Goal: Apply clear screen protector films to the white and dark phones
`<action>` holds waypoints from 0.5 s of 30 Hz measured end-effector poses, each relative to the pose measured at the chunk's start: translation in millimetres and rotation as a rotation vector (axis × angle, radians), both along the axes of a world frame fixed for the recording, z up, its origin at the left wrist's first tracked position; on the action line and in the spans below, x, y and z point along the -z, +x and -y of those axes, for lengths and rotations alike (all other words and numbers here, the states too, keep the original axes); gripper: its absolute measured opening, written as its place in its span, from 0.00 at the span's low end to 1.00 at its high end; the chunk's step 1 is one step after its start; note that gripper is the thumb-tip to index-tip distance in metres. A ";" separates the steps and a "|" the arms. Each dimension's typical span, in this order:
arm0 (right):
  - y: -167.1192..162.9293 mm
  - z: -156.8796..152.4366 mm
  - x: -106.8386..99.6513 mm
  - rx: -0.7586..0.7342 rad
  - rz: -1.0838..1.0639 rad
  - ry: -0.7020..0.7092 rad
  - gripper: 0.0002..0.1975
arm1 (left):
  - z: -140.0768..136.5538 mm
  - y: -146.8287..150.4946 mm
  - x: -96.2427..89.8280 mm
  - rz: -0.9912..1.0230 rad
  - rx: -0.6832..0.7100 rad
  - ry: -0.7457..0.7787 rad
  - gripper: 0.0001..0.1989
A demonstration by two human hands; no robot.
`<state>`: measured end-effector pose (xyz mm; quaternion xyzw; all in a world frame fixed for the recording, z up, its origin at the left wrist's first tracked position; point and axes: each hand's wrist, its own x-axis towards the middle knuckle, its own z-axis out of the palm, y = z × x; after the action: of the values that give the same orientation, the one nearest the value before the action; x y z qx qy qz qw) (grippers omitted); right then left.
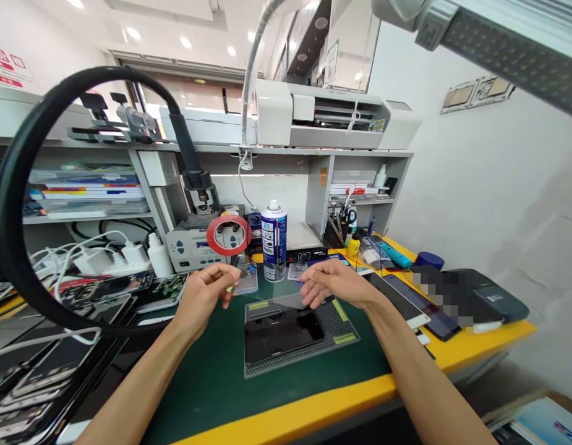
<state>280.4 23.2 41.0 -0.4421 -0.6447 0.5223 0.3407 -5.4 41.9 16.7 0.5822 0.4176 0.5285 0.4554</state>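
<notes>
Head view: we see left hand (206, 293), grip narrow, pinching small yellow-green tab (230, 288); right hand (332, 283), fingers curled, contents we cannot tell. Dark phone (283, 334) lies on grey mat (345, 322), below hands. We judge it stiff, slick, fragile-faced; best held by side edges.

Two hands show mid-frame, the left hand (206, 290) and the right hand (334, 283), with one green tab (230, 288) at the left fingertips. Lower centre: one mat (334, 326), one phone (284, 335) on it, three yellow strips (340, 310) visible. Centre: one red ring (210, 235), one spray can (273, 244). White bottles number two, one at left (159, 254), one right of centre (381, 177); yellow bottles, one (353, 247). Upper centre: one printer (332, 117). Upper right: one lamp (512, 59). Lower left, stacked phones (88, 346) overlap too much to count.
</notes>
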 end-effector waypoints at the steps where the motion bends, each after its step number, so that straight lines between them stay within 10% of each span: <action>1: 0.5 -0.7 0.7 0.006 -0.006 -0.002 0.22 | 0.3 0.1 -0.4 0.006 -0.005 -0.005 0.12; 15: -6.5 -2.3 0.6 0.106 -0.022 0.051 0.20 | -1.9 -2.5 2.3 0.062 -0.007 -0.003 0.12</action>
<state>273.9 25.6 40.3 -0.4610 -0.6295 0.4918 0.3864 -7.8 43.8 14.4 0.5633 0.4059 0.5474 0.4672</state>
